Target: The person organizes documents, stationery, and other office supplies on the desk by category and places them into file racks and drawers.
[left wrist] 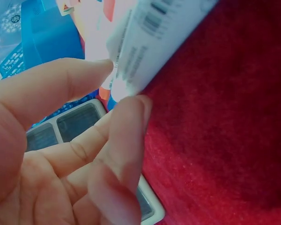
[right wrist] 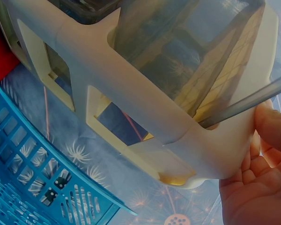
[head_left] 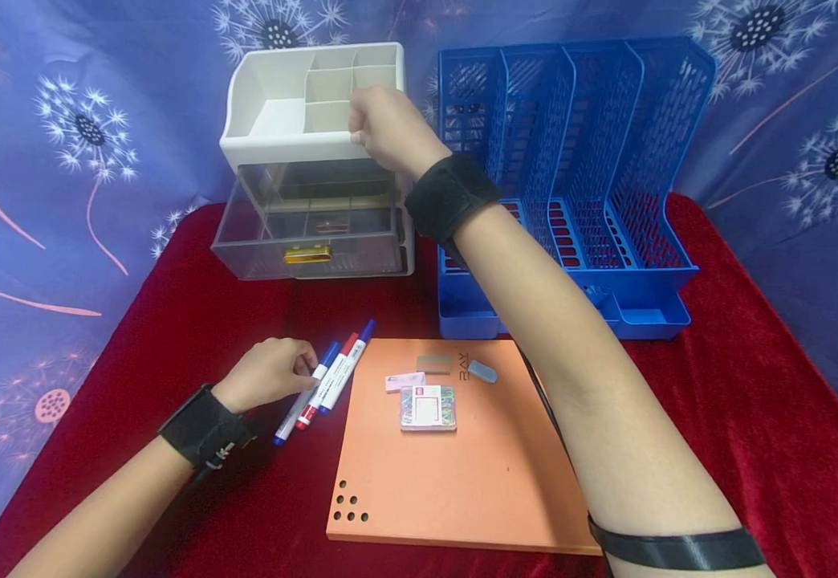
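My left hand [head_left: 270, 373] pinches a blue-capped whiteboard marker [head_left: 296, 413] between thumb and fingers, at the left of the row on the red cloth. Beside it lie a red-capped marker [head_left: 328, 385] and another blue-capped marker [head_left: 350, 365]. In the left wrist view, the thumb and a fingertip meet the white barrel of a marker [left wrist: 145, 51]. My right hand [head_left: 393, 128] grips the front rim of a white desk organizer [head_left: 282, 148] near its right corner, fingers curled. Below, the organizer's clear drawer [head_left: 260, 249] with a gold handle stands pulled out.
Right of the organizer stands a blue file rack [head_left: 668, 277]. An orange board [head_left: 477, 490] carries a clear box of paper clips [head_left: 428, 409], a pink eraser [head_left: 404, 382], a greenish rectangular block [head_left: 433, 365] and a small grey-blue piece [head_left: 482, 371]. A patterned blue cloth hangs behind.
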`<state>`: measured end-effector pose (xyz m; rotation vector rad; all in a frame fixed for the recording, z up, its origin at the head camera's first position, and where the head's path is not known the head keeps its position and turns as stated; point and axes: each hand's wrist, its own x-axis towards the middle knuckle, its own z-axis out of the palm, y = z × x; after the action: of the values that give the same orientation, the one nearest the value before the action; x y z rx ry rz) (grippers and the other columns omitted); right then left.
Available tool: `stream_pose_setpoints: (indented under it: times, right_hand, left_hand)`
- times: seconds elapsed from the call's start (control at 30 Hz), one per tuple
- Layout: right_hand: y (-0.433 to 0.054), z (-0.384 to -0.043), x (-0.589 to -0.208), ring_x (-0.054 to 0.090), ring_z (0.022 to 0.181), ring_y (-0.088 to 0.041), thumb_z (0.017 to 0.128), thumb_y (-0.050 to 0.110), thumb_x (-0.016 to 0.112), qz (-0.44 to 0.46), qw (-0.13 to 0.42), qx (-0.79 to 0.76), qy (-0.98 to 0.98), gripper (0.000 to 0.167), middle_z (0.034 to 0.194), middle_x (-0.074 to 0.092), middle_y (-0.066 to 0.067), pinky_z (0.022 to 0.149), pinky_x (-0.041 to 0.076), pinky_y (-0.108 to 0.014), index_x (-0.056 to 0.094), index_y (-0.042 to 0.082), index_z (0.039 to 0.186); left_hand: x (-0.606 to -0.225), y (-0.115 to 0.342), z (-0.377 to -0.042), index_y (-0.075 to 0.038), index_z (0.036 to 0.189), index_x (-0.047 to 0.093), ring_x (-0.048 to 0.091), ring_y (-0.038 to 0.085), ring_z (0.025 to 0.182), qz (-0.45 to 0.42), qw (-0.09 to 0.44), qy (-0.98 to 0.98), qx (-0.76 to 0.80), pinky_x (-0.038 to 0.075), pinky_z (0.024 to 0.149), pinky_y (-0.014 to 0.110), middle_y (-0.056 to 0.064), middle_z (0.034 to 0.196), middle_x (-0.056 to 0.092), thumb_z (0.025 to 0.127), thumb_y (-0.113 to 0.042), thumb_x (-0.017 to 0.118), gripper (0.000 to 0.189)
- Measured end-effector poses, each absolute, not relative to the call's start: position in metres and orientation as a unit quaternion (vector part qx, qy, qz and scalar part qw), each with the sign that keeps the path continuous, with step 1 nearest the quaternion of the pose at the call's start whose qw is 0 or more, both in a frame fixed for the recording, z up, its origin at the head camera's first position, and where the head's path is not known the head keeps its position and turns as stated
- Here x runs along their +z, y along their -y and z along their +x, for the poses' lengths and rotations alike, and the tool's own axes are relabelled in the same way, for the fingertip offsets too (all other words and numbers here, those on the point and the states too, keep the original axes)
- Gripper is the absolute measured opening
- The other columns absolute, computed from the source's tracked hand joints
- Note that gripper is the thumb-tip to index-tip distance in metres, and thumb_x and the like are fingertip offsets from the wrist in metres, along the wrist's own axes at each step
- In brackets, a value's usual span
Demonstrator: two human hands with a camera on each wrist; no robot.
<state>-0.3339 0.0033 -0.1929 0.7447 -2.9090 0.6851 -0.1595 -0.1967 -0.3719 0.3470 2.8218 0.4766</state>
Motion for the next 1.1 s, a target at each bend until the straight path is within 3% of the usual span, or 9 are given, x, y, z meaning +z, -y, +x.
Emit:
stream_pose_setpoints:
  times: [1.1]
  right_hand:
    - [-0.004, -0.331, -0.193, 0.055, 0.099, -0.015, 0.095, 0.016, 0.052, 0.239, 0.032, 0.229, 0.943, 0.012, 0.107, 0.061, -0.003, 0.086, 0.044, -0.024, 0.058, 0.009, 0.103]
  left_hand:
    - [-0.383, 0.193, -0.153, -0.006, 0.097, 0.067, 0.054, 0.013, 0.058, 0.104, 0.119, -0.967, 0.201, 0.05, 0.058, 0.027, 0.0, 0.072, 0.064, 0.074, -0.022, 0.077, 0.03]
